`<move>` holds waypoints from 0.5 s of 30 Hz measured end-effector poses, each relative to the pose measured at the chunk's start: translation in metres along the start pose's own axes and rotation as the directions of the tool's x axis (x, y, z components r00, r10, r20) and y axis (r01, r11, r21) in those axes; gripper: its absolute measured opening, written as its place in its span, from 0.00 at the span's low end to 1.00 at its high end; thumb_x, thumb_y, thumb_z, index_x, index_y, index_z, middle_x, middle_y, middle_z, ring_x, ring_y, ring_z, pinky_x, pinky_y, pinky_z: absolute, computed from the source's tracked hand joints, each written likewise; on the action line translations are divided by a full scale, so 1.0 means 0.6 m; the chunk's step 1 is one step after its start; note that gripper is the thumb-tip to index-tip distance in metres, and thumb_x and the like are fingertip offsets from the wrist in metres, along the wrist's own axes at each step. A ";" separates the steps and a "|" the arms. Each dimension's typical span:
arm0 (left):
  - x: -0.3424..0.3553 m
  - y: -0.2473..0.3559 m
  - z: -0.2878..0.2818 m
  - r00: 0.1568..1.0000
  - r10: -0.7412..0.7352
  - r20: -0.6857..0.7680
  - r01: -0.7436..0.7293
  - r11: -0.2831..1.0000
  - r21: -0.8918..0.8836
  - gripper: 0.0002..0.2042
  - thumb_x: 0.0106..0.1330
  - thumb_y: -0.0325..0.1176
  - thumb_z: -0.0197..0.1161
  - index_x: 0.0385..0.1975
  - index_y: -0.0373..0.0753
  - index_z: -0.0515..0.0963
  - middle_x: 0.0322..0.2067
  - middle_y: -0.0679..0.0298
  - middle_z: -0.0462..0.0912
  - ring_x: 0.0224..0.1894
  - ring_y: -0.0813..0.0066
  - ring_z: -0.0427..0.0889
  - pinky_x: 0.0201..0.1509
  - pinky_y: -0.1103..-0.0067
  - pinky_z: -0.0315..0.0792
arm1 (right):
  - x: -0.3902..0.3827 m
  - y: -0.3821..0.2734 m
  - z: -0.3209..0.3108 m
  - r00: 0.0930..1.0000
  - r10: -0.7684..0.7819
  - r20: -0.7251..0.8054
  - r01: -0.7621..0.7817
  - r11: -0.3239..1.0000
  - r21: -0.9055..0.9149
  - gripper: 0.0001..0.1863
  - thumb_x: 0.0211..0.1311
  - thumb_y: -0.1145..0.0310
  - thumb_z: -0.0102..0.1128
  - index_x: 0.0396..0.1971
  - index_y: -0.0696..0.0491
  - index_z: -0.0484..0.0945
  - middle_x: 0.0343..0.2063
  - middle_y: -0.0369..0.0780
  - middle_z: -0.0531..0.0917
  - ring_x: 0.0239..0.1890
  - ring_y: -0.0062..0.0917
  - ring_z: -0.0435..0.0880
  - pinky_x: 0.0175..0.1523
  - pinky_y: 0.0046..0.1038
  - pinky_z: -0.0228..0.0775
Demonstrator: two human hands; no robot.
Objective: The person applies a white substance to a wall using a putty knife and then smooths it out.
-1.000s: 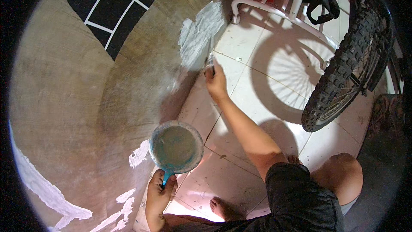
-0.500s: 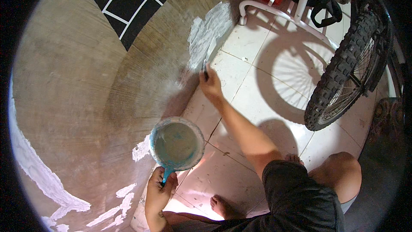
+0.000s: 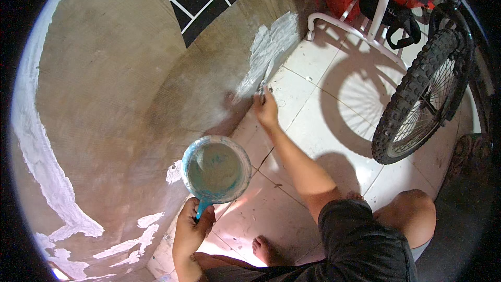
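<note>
Head camera: a person's left hand [image 3: 193,225] grips the handle of a blue dipper [image 3: 245,175], held level beside a brown wall [image 3: 125,73], while the right hand [image 3: 267,108] closes on a slim tool [image 3: 262,89], partly hidden and blurred, at the lower edge of a rough white patch [image 3: 271,42]. The dipper hangs by one short handle, so a roll of the left wrist could tip whatever it holds onto the tiled floor [image 3: 313,109] or the bare foot [image 3: 263,251] below; how full it is cannot be told. At the patch, a steeply angled tool edge or uneven pressure could gouge the coating or leave ridges. The right hand works tight in the corner where wall and floor meet, so its knuckles could smear the patch if wet. A bicycle wheel [image 3: 396,117] stands well apart to the right.
</note>
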State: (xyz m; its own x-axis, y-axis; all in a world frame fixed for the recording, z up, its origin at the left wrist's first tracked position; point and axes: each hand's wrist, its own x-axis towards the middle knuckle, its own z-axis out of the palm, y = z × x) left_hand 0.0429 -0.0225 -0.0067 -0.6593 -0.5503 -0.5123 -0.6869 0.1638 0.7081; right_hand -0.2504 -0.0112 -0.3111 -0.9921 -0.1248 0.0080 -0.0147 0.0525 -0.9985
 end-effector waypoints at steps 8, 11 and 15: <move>-0.053 0.003 -0.022 0.997 0.013 -0.075 -0.025 0.985 -0.173 0.07 0.72 0.32 0.57 0.43 0.38 0.69 0.21 0.68 0.73 0.17 0.85 0.67 0.18 0.84 0.59 | -0.106 -0.057 0.023 0.983 0.021 -0.182 -0.012 0.999 0.050 0.27 0.67 0.61 0.54 0.61 0.60 0.69 0.44 0.53 0.79 0.44 0.42 0.79 0.51 0.37 0.71; -0.071 -0.005 -0.035 0.997 0.041 -0.070 -0.059 0.954 -0.294 0.14 0.73 0.34 0.58 0.49 0.32 0.68 0.26 0.64 0.76 0.19 0.83 0.68 0.19 0.84 0.61 | 0.011 -0.026 -0.023 0.974 0.037 -0.224 -0.035 0.999 0.013 0.23 0.67 0.62 0.55 0.56 0.63 0.73 0.45 0.53 0.81 0.46 0.41 0.80 0.53 0.36 0.71; -0.092 -0.009 -0.057 0.996 0.034 -0.084 -0.062 0.930 -0.362 0.14 0.73 0.34 0.58 0.49 0.32 0.68 0.27 0.65 0.76 0.20 0.83 0.69 0.20 0.85 0.61 | 0.046 -0.040 -0.020 0.992 0.125 -0.014 -0.122 0.985 0.121 0.24 0.67 0.62 0.57 0.56 0.63 0.73 0.47 0.53 0.81 0.49 0.42 0.81 0.56 0.34 0.70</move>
State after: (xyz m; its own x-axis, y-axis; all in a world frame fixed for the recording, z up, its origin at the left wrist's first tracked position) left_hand 0.0933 -0.0213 0.0343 -0.6542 -0.6115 -0.4451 -0.4871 -0.1095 0.8664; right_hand -0.2791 -0.0042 -0.2864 -0.9879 -0.1035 -0.1158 0.1218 -0.0533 -0.9911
